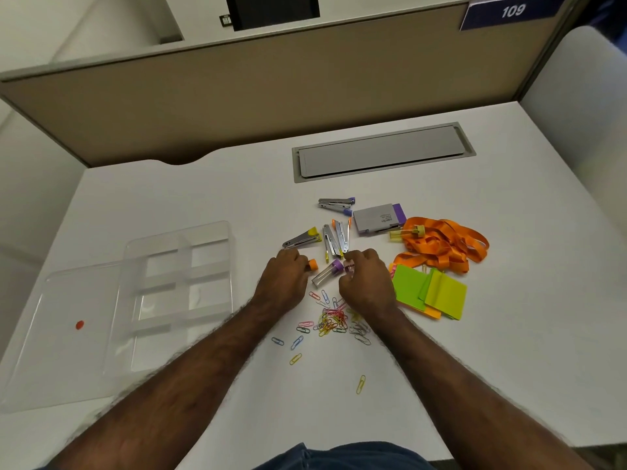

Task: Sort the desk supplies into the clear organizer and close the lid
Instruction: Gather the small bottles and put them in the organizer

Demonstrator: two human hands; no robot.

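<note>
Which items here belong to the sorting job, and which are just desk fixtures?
Job: clear organizer, its lid, paper clips, staple removers, orange lanyard, sticky notes, capped tubes, gray stapler box.

Fixtures: cable hatch, partition, sign 109.

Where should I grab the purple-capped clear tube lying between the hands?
Probably pinch the purple-capped tube across its clear middle, coming from above. It lies flat and tilted on the desk, with the long sides exposed between the left hand and right hand.

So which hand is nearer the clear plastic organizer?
Left. The left hand is just to the right of the clear plastic organizer; the right hand lies farther right, past the purple-capped tube.
</note>
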